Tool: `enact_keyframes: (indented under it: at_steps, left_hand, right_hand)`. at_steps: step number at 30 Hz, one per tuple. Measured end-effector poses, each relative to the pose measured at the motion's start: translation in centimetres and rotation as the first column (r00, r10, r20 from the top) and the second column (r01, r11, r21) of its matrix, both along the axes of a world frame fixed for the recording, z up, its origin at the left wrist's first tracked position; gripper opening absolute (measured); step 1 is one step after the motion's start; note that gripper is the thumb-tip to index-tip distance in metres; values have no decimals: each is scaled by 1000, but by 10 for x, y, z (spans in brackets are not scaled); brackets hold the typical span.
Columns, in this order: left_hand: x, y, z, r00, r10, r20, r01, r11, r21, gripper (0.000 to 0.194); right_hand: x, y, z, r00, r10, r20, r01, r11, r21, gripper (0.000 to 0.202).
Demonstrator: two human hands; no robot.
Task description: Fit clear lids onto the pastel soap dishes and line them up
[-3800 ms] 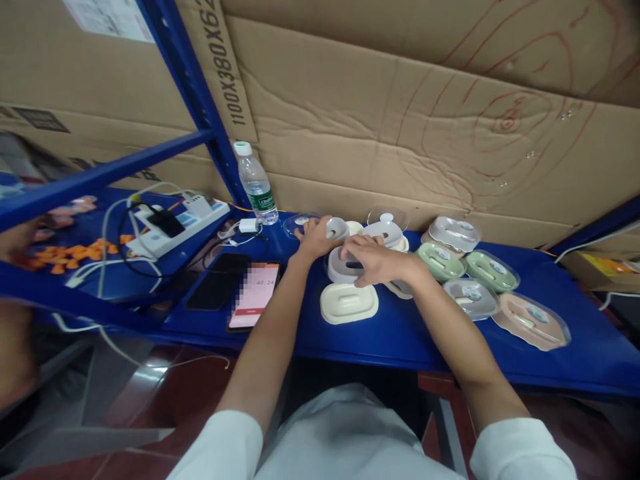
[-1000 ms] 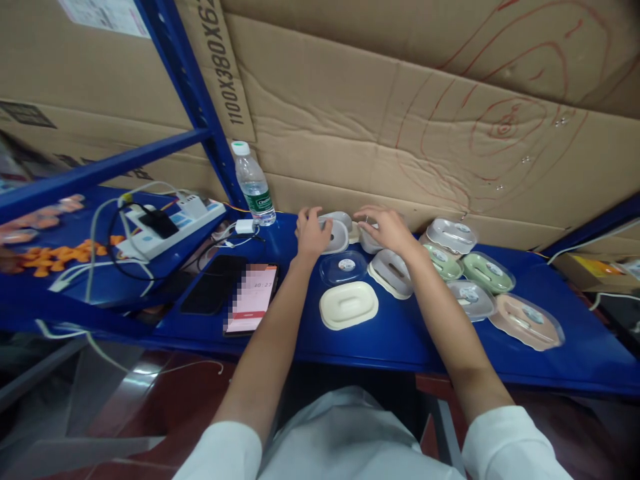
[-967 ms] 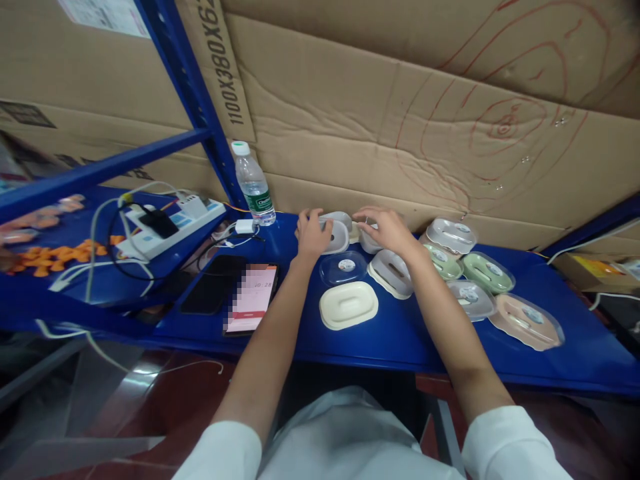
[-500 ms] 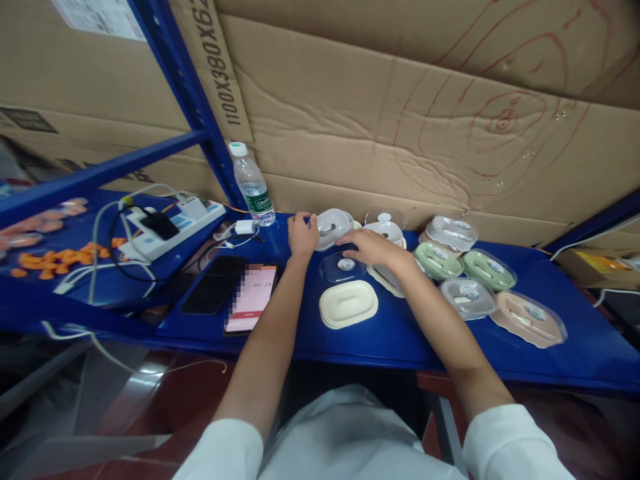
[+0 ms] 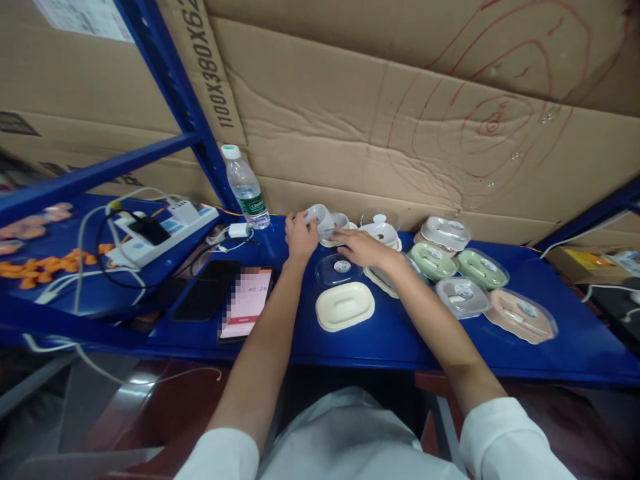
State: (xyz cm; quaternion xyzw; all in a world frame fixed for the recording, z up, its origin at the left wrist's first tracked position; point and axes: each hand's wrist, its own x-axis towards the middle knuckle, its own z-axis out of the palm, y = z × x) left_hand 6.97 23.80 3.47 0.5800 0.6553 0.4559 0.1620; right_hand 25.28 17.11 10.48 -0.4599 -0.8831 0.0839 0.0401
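We curl our left hand (image 5: 301, 238) against the tilted grey tub (image 5: 320, 215), its grip unclear, our right hand (image 5: 365, 251) loosely spread. Uneven pressure could tip it.

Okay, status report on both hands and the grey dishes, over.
Left hand on a tilted grey dish. Right hand open, fingertips by another grey dish. Clear lid nearer the wearer, seemingly not in the way.
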Motion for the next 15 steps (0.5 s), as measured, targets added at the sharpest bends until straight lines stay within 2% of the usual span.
enact_keyframes:
  at_steps: [3,7,9,12,15]
  left_hand:
    - [2,-4,2,1000,15,-24,-16,998,-56,39]
    - [5,-14,16,997,2,-79,-6,999,-52,45]
    - [7,-19,23,994,-17,-112,14,999,-33,48]
    - [9,-25,27,988,-32,-153,27,999,-33,48]
    - [10,-28,26,983,-20,-180,13,999,-40,47]
  right_hand:
    - [4,-6,3,998,24,59,-19,996,-91,41]
    - [-2,-14,0,991,26,133,-7,990,-143,56]
    - [-8,-15,-2,989,-12,149,28,994,-102,56]
    - [-12,-16,-2,986,-97,134,95,995,22,43]
    - [-6,-16,9,982,-170,78,157,977,141,39]
